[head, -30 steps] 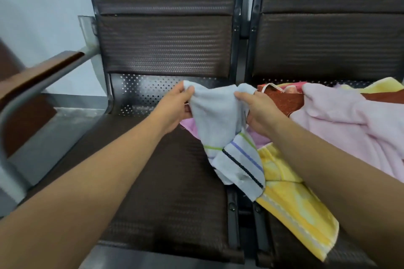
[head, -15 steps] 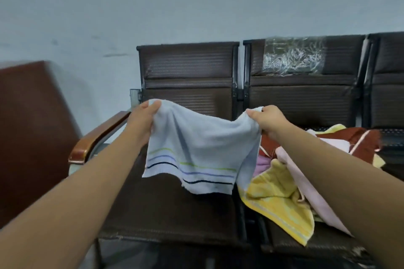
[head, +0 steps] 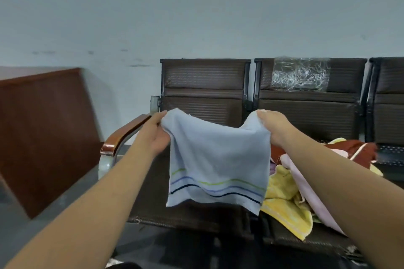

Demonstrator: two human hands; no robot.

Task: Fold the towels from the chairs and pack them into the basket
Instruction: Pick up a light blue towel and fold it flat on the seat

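Note:
A light blue towel [head: 216, 157] with green, blue and dark stripes near its lower hem hangs spread in the air in front of the left chair [head: 203, 89]. My left hand [head: 156, 133] grips its top left corner, and my right hand [head: 273, 128] grips the top right corner. More towels lie heaped on the middle chair seat: a yellow towel [head: 284, 205], a pink towel [head: 306, 190] and a red-brown towel [head: 354, 148]. No basket is in view.
Three dark brown chairs stand in a row against a pale wall. The left chair has a wooden-topped metal armrest [head: 122, 137]. Clear plastic wrap [head: 300, 74] covers part of the middle chair's back. A reddish-brown wooden panel [head: 43, 129] stands at the left.
My hands lifted the blue towel off the pile and pulled its top corners apart, so it went from bunched to spread open. The view has pulled back and tilted upward.

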